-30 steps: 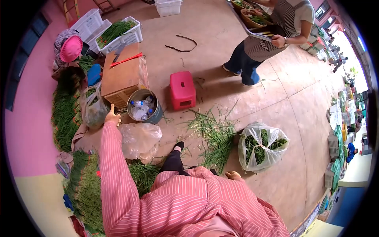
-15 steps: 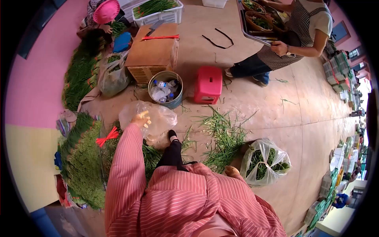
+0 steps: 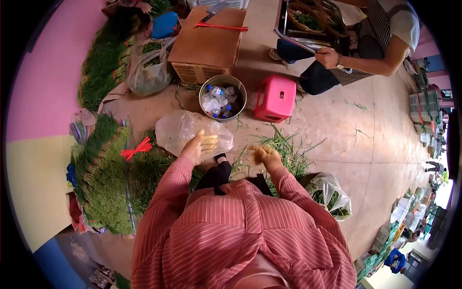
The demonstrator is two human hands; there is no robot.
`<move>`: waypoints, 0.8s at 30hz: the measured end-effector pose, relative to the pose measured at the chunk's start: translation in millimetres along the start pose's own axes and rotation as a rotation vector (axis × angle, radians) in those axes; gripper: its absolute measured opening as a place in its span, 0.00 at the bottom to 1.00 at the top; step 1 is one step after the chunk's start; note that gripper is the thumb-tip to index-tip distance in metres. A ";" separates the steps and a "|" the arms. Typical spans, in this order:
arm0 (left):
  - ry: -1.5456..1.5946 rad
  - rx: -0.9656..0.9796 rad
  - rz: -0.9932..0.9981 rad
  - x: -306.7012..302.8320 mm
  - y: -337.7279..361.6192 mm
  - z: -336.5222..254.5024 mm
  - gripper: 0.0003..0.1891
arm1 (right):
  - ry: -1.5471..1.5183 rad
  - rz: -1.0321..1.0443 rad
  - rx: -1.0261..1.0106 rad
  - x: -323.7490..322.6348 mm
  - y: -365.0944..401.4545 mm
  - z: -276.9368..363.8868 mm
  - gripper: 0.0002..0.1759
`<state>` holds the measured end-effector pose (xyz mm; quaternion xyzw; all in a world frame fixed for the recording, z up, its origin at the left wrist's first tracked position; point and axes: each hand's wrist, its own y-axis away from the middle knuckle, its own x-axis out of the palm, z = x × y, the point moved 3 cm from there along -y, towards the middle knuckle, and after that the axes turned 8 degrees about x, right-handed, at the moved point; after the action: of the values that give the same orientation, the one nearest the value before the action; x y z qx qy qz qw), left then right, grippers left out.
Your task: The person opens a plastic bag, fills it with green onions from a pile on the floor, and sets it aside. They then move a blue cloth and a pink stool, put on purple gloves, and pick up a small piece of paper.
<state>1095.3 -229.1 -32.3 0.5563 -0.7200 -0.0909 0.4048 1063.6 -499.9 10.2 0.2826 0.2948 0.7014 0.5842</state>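
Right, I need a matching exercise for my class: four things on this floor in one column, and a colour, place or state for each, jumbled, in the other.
Column one
1 stool
2 bucket
3 cardboard box
4 clear plastic bag

Column two
a holds plastic bottles
b next to the person's left hand
c pink
d has a red strip lying on top

Pairs: 1-c, 2-a, 3-d, 4-b
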 end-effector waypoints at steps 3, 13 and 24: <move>0.157 0.054 0.038 54.3 -7.4 -15.0 0.35 | -0.304 0.292 -0.051 46.3 -20.8 43.2 0.25; 0.115 0.269 -0.553 78.4 12.1 -34.5 0.17 | -0.514 0.799 -0.020 103.9 -36.0 68.7 0.40; -0.261 0.707 -1.032 -27.6 -7.5 17.6 0.16 | -0.552 0.818 0.162 131.6 -26.1 60.3 0.25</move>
<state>1090.2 -213.3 -61.5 0.9159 -0.3892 -0.0981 0.0098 1104.5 -361.4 37.8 0.5944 0.0478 0.7471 0.2937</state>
